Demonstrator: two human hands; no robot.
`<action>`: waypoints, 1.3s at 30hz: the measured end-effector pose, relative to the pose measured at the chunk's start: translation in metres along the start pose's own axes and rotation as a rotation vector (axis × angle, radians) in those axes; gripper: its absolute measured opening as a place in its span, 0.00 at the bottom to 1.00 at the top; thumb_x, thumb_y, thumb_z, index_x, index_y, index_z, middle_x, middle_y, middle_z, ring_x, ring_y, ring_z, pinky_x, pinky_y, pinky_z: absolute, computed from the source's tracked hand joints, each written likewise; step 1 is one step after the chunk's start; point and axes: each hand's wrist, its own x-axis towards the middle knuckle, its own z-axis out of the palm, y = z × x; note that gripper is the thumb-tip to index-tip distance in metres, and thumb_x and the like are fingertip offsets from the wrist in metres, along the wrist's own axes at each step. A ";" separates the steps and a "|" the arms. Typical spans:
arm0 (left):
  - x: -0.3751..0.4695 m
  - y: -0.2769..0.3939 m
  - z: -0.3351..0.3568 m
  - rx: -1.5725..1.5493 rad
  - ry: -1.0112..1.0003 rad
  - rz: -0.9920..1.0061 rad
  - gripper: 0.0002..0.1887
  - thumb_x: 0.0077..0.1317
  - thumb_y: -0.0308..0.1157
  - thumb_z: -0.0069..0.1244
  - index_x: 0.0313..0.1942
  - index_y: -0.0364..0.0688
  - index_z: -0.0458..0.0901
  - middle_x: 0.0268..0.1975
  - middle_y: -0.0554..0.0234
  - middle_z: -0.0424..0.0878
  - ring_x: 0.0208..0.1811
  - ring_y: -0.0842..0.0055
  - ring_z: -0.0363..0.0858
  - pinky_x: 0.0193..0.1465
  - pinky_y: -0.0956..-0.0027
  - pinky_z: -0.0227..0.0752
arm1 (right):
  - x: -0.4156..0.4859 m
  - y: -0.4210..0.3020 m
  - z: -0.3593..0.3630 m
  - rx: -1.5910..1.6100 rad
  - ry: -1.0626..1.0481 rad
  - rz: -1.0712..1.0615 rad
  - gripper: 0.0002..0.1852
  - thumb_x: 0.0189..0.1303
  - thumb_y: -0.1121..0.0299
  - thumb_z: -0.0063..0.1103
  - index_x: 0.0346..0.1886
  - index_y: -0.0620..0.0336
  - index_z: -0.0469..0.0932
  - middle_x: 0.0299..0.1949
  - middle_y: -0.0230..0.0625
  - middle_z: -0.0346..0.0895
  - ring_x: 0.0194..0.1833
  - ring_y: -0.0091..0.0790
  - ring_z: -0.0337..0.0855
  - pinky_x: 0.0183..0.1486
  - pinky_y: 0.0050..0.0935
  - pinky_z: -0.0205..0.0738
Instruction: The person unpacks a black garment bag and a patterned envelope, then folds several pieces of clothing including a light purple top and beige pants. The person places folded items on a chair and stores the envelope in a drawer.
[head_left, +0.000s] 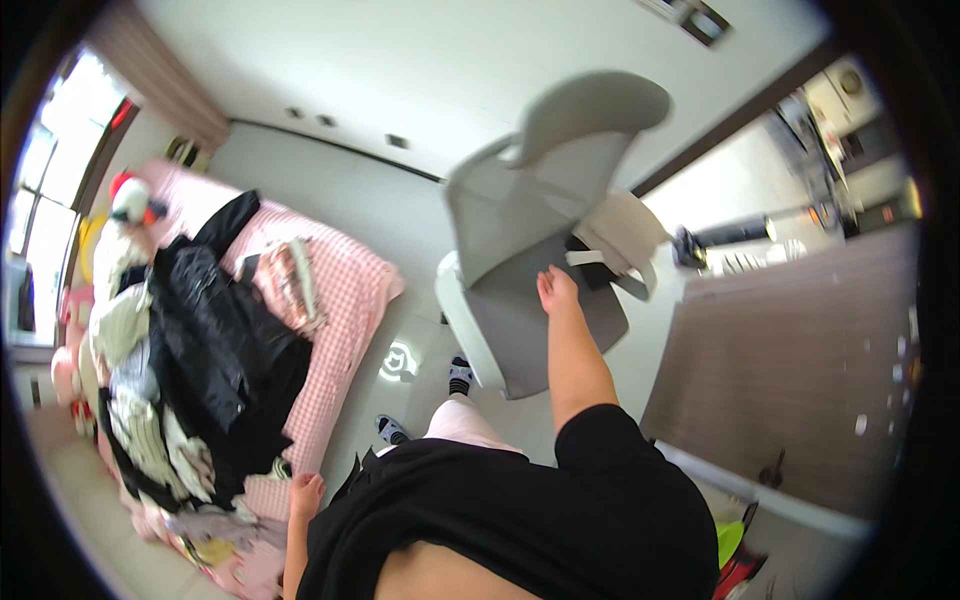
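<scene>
My right hand (556, 290) reaches out above the seat of a grey chair (510, 315), its fingers slightly bent and nothing visible in them. Close to its fingertips, a beige fabric bag (621, 232) with a strap rests on the chair; whether the hand touches it cannot be told. Low at my left side hangs my left hand (306, 495), loosely curled with no object seen in it. It is nearest the edge of a bed with a pink checked cover (349, 300). A black jacket (217, 337) lies spread across that bed.
More clothes (135, 427) and a folded patterned fabric (289, 285) lie on the bed. To my right is a brown wooden tabletop (780, 375). Beyond the chair, a black stick-like appliance (720, 234) lies near a doorway. My slippered feet (460, 375) are on glossy floor tiles.
</scene>
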 end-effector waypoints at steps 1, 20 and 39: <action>-0.008 -0.006 0.004 -0.019 0.019 -0.013 0.08 0.66 0.31 0.52 0.38 0.34 0.80 0.28 0.66 0.79 0.27 0.80 0.77 0.31 0.75 0.71 | -0.001 0.009 0.002 -0.016 -0.052 0.013 0.09 0.63 0.72 0.62 0.44 0.64 0.76 0.41 0.41 0.78 0.40 0.36 0.82 0.39 0.29 0.82; -0.138 -0.283 -0.103 -0.329 0.547 -0.238 0.16 0.66 0.40 0.54 0.47 0.39 0.82 0.46 0.54 0.86 0.48 0.65 0.84 0.52 0.63 0.77 | -0.357 0.449 0.113 -1.712 -1.165 0.168 0.12 0.66 0.69 0.60 0.51 0.58 0.77 0.35 0.29 0.80 0.31 0.22 0.79 0.30 0.19 0.73; -0.241 -0.467 -0.054 -1.284 0.954 -0.715 0.14 0.66 0.39 0.57 0.43 0.37 0.82 0.37 0.61 0.86 0.36 0.72 0.84 0.42 0.66 0.78 | -0.734 1.059 0.040 -2.097 -2.623 -0.636 0.28 0.51 0.57 0.71 0.54 0.57 0.76 0.49 0.49 0.80 0.54 0.51 0.80 0.54 0.42 0.75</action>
